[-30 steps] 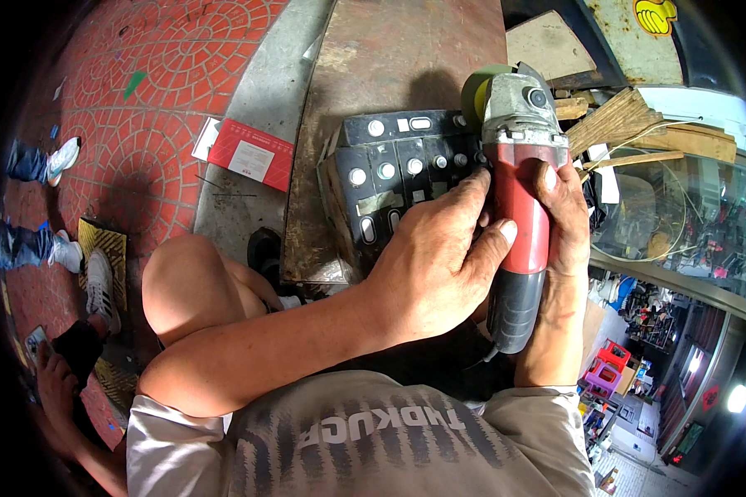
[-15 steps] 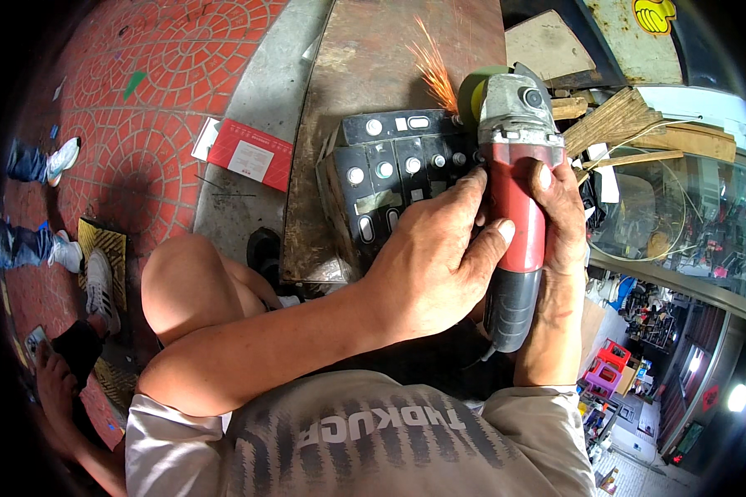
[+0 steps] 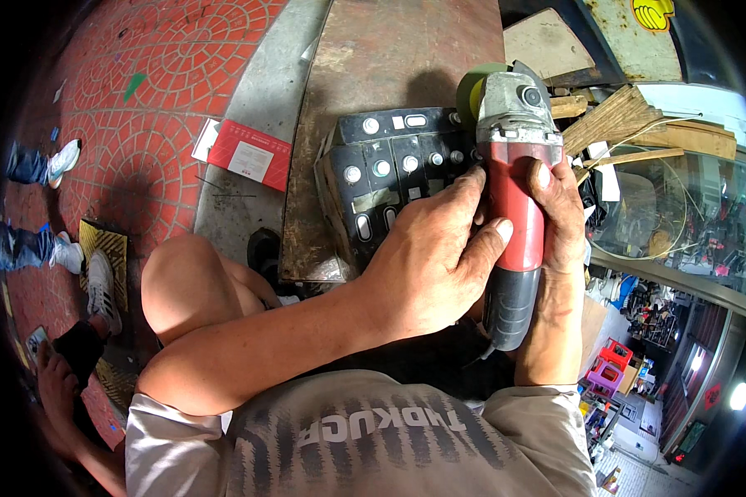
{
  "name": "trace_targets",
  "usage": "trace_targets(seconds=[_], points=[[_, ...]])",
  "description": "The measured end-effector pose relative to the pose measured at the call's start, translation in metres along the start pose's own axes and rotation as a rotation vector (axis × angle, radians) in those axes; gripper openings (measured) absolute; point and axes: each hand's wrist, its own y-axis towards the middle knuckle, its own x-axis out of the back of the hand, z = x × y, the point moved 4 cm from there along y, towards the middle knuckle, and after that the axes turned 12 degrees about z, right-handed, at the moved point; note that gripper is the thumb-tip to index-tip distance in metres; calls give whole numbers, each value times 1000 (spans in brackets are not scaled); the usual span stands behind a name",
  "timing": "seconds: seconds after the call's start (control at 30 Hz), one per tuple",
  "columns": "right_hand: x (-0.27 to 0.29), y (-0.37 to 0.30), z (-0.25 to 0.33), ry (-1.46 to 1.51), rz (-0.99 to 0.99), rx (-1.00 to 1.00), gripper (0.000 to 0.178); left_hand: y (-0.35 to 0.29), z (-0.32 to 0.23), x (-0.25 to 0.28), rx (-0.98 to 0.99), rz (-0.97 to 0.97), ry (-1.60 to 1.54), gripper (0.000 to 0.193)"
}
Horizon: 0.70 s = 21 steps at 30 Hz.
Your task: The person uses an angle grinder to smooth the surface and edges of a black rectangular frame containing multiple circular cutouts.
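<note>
An angle grinder (image 3: 515, 207) with a red body, grey metal head and black rear grip is held in both hands. My right hand (image 3: 562, 207) wraps it from the right, thumb on top. Against its left side, my left hand (image 3: 439, 253) is closed with the thumb on the red body; some fingers are hidden. The grinder's yellowish disc (image 3: 472, 91) is at the right end of a black block (image 3: 389, 149) with round metal posts and white-rimmed slots, which looks like a battery pack. Whether disc and block touch, I cannot tell. No sparks show.
The block rests on a worn brown board (image 3: 389, 50). A red box (image 3: 249, 156) lies left of it. Wood offcuts (image 3: 609, 124) and a glass-topped case (image 3: 680, 207) are at the right. Another person's hand (image 3: 56, 381) holds a phone at the lower left; other feet stand nearby.
Orange sparks that flew up from beside the disc are gone. Both hands and the grinder have stayed almost in place.
</note>
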Motion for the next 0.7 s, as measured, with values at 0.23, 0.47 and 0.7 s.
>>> trace_targets(seconds=[0.23, 0.47, 0.7], points=[[-2, 0, 1, -22, -15, 1, 99, 0, 0, 0, -3, -8, -14, 47], [-1, 0, 0, -14, -1, -10, 100, 0, 4, 0, -34, -12, -12, 45], [-2, -2, 0, -14, 8, -22, 99, -1, 0, 0, -12, 6, -23, 45]])
